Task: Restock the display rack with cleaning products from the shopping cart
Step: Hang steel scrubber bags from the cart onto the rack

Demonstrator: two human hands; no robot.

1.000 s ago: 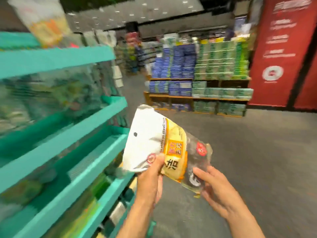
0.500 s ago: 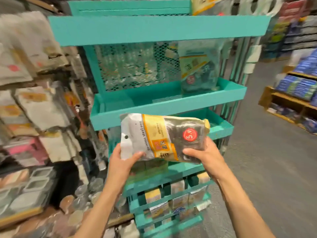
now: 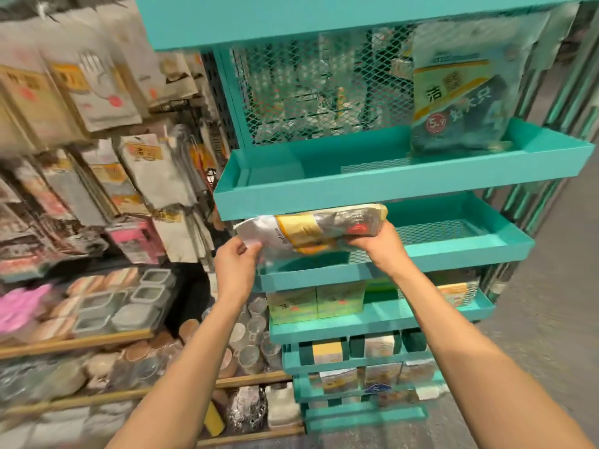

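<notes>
A white and yellow packet of steel scourers [image 3: 311,230] lies almost flat over the front rim of a middle tray of the teal display rack [image 3: 382,189]. My left hand [image 3: 235,265] pinches its white left end. My right hand [image 3: 379,246] grips its clear right end, by the red price sticker. The packet's far edge is tucked under the tray above. In that upper tray a similar packet with a green label [image 3: 460,92] stands upright against the mesh back. The shopping cart is out of view.
Lower teal trays hold green boxes [image 3: 316,301] and sponge packs [image 3: 353,350]. To the left, hanging packets of gloves and cloths [image 3: 97,124] fill a wall, with containers and cups on wooden shelves [image 3: 81,343] below. Grey floor [image 3: 551,286] lies to the right.
I have stepped closer to the rack. Both hands have carried the packet forward and tipped it flatter, from in front of the trays to over the middle tray's rim.
</notes>
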